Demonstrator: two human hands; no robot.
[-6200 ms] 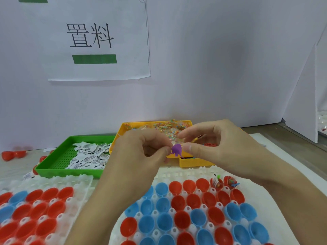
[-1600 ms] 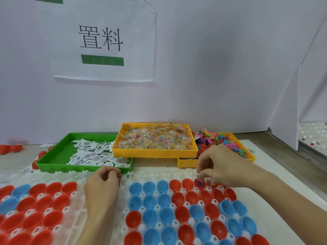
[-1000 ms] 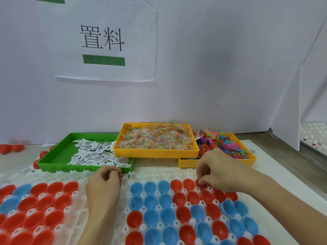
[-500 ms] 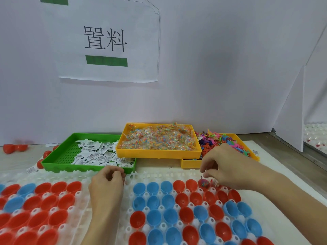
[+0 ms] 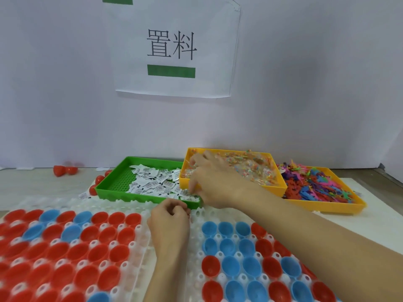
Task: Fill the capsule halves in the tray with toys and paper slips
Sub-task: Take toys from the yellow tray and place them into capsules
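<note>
Right hand (image 5: 214,184) reaching across, fingers curled down at the near right corner of the green plastic tray (image 5: 113,182) of white paper slips (image 5: 157,184); whether anything is pinched, cannot tell. Left hand (image 5: 169,225) loosely curled, resting on the white moulded tray (image 5: 144,240) between red and blue capsule halves (image 5: 229,247). Open table beyond the right edge.

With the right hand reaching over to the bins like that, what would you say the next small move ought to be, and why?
Probably pinch one paper slip and carry it back to a capsule half. The right hand has its fingertips down at the near right corner of the green tray, where the slips lie, beside the yellow bin of packets. The left hand rests curled at the capsule tray; whether it holds anything is unclear.
</note>
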